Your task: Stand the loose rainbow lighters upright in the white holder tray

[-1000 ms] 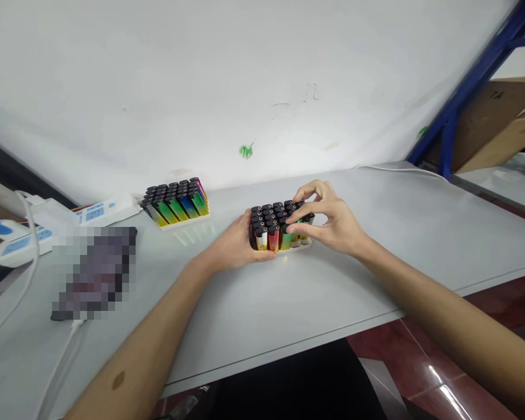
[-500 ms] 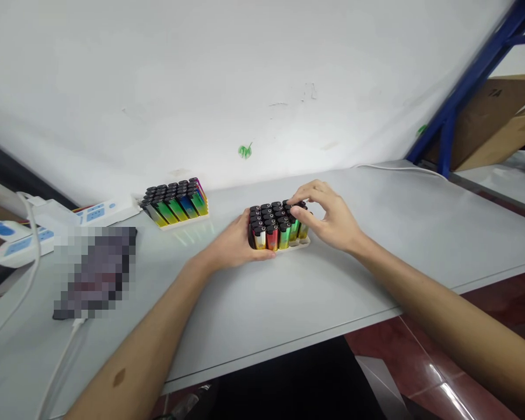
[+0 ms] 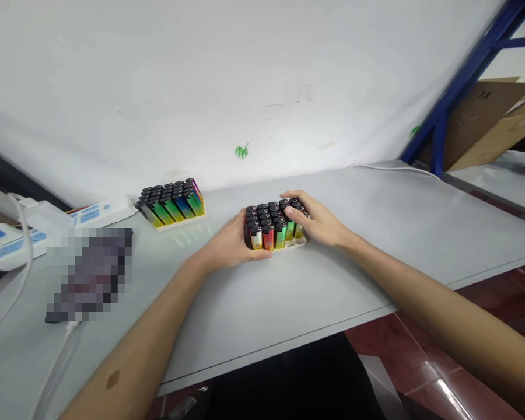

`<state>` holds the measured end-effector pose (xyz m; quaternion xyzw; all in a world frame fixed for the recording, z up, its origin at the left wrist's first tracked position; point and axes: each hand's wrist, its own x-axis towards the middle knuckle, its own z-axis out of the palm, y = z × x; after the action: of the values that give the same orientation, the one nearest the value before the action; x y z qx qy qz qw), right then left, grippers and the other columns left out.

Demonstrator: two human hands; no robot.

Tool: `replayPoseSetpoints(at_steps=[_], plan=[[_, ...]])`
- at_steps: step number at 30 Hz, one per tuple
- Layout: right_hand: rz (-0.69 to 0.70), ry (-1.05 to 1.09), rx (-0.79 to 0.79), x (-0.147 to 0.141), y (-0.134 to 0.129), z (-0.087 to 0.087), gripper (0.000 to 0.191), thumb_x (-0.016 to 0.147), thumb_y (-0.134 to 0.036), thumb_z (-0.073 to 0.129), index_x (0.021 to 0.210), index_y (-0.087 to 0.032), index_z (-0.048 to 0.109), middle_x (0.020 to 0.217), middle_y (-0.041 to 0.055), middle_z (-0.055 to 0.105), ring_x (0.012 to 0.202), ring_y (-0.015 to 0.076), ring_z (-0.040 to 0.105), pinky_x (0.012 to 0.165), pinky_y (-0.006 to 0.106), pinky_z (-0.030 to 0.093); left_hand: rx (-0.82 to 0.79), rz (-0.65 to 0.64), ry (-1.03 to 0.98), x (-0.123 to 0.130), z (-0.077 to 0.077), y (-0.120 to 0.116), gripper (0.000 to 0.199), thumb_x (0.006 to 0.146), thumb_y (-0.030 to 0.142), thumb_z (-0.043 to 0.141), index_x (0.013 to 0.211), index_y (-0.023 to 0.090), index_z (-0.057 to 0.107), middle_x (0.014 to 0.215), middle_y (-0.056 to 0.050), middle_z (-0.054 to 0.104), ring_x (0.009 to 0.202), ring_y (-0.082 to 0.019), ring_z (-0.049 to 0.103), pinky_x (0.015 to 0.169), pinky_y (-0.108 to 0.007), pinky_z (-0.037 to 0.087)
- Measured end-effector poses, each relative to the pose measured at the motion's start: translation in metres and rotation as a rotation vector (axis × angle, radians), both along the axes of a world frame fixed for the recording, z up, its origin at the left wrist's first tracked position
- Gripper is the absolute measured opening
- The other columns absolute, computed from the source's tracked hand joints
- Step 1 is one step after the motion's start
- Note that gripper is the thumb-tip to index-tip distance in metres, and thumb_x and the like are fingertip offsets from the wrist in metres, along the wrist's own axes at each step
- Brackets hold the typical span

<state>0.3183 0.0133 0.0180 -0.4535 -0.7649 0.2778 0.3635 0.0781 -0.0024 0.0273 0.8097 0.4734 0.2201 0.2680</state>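
Note:
A pale tray (image 3: 289,247) stands on the grey table, filled with rows of upright lighters (image 3: 268,236) with black tops and shiny white, red, green and yellow bodies. My left hand (image 3: 230,242) is closed around the tray's left end, its thumb along the front lower edge. From the right, my right hand (image 3: 321,220) wraps over the lighters at that end. Its thumb rests near the top of a green lighter (image 3: 290,229) in front, and its fingers reach over to the back. The hand hides part of the right-hand rows.
Against the wall at left sits a second tray of lighters (image 3: 172,204), leaning a little. Further left are white power strips (image 3: 98,213), cables and a blurred-out dark object (image 3: 91,274) with a white cord (image 3: 56,361). A blue metal frame (image 3: 459,87) and cardboard (image 3: 485,122) stand at right.
My right hand has come lower and closer in over the right end of the lighters. My left hand keeps its hold on the tray. The view has shifted slightly.

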Motion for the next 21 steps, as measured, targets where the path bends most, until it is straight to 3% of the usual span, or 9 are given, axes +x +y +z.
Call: replayPoseSetpoints(at_steps=[10, 16, 21], plan=[[0.057, 0.053, -0.032, 0.004, 0.002, -0.002, 0.054, 0.094, -0.063, 0.048, 0.131, -0.023, 0.053, 0.119, 0.0089, 0.068, 0.102, 0.0251, 0.064, 0.092, 0.044, 0.051, 0.057, 0.059, 0.046, -0.010, -0.003, 0.011, 0.094, 0.061, 0.050, 0.084, 0.140, 0.021, 0.041, 0.137, -0.013, 0.055, 0.129, -0.036, 0.050, 0.106, -0.050, 0.042], [0.122, 0.009, -0.072, 0.005, 0.001, -0.001, 0.095, 0.075, -0.061, 0.075, 0.150, -0.024, 0.030, 0.138, 0.0155, 0.057, 0.119, 0.0317, 0.059, 0.100, 0.048, 0.048, 0.059, 0.099, 0.090, -0.018, -0.005, 0.018, 0.098, 0.064, 0.052, 0.081, 0.144, 0.019, 0.036, 0.138, -0.014, 0.054, 0.130, -0.035, 0.049, 0.107, -0.048, 0.041], [-0.017, 0.035, -0.057, 0.010, 0.009, -0.007, 0.073, 0.093, -0.064, 0.049, 0.150, -0.021, 0.031, 0.135, 0.0155, 0.058, 0.121, 0.0284, 0.058, 0.103, 0.047, 0.046, 0.073, 0.177, 0.091, -0.027, -0.001, 0.015, 0.089, 0.063, 0.051, 0.081, 0.137, 0.019, 0.045, 0.131, -0.012, 0.059, 0.123, -0.034, 0.055, 0.102, -0.045, 0.046]])
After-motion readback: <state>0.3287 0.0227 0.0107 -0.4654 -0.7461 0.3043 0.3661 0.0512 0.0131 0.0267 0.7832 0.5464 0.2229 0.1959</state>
